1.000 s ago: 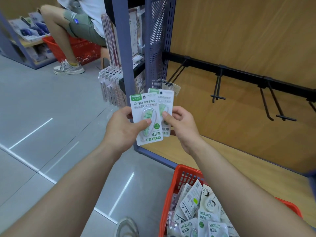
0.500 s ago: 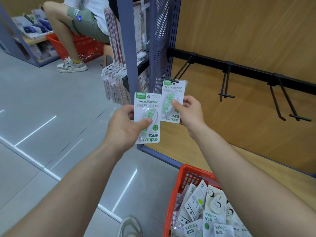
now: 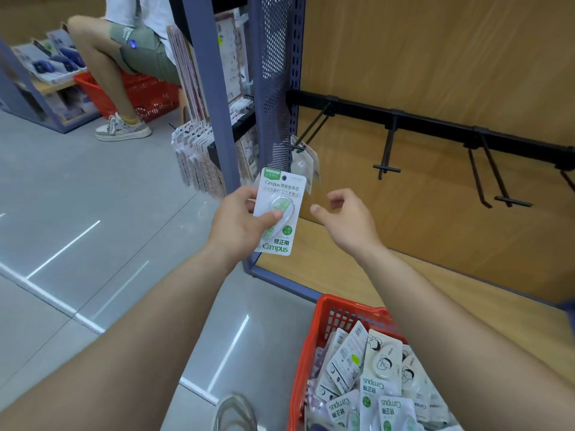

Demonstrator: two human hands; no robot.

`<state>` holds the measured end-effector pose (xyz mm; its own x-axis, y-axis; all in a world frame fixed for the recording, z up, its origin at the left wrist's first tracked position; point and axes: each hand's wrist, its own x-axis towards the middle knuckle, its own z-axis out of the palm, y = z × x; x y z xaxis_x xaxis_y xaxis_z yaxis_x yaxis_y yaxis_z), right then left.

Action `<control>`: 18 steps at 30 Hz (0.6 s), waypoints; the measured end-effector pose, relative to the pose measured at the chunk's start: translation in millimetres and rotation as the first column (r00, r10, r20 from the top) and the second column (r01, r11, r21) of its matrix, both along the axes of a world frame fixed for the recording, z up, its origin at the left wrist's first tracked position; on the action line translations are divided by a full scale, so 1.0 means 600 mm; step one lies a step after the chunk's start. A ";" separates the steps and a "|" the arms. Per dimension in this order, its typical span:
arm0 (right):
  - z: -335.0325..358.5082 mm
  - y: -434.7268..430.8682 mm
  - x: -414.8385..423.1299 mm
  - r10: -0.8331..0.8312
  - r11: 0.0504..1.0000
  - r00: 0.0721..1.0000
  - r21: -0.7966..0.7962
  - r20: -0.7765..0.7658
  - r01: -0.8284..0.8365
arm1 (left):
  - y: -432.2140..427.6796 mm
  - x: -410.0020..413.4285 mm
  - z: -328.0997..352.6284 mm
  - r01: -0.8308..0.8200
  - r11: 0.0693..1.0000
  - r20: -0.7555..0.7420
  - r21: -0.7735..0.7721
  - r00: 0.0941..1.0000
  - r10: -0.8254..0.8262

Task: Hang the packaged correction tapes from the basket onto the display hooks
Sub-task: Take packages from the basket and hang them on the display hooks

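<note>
My left hand (image 3: 239, 222) pinches a white-and-green Campus correction tape pack (image 3: 280, 209), thumb over its blister. Just right of it my right hand (image 3: 345, 219) hovers empty with loosely curled fingers. A second pack (image 3: 306, 161) hangs edge-on from the leftmost black hook (image 3: 311, 127), above and between my hands. Two more black hooks (image 3: 387, 150) (image 3: 491, 178) on the black rail (image 3: 435, 122) hold nothing. The red basket (image 3: 339, 309) at the bottom right holds several more packs (image 3: 373, 381).
A blue perforated upright (image 3: 275, 73) stands left of the hooks, with other hanging goods (image 3: 196, 150) beyond it. The wooden back panel (image 3: 435, 57) and shelf base (image 3: 404, 281) lie behind the rail. A seated person (image 3: 124, 51) and another red basket (image 3: 140, 94) are at the far left.
My right hand carried the second pack up to the leftmost hook, left it hanging there, and drew back empty. My left hand kept its pack.
</note>
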<state>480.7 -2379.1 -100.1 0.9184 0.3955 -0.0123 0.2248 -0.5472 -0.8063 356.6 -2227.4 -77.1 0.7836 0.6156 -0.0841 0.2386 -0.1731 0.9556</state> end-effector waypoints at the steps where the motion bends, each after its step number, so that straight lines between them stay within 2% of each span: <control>1: 0.007 -0.019 -0.007 0.030 1.000 1.000 -0.004 0.000 -0.030 | 0.000 0.013 0.001 0.020 1.000 -0.011 -0.016 1.000 -0.020; 6: 0.041 -0.093 -0.023 0.142 0.989 0.990 -0.048 0.025 -0.141 | 0.011 0.083 0.025 0.086 0.996 0.033 -0.015 0.996 -0.085; 12: 0.014 -0.129 -0.026 0.136 0.990 0.991 -0.033 0.004 -0.136 | 0.025 0.100 0.002 0.124 0.992 0.001 0.025 0.992 -0.124; 18: -0.020 -0.129 -0.028 0.138 0.990 0.989 0.004 -0.050 -0.138 | 0.025 0.090 -0.028 0.134 0.990 -0.013 -0.052 0.991 -0.135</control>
<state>463.8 -2456.4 -112.2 0.8535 0.5180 -0.0564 0.2576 -0.5136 -0.8185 410.6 -2212.4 -93.7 0.8571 0.4995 -0.1259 0.2320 -0.1561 0.9601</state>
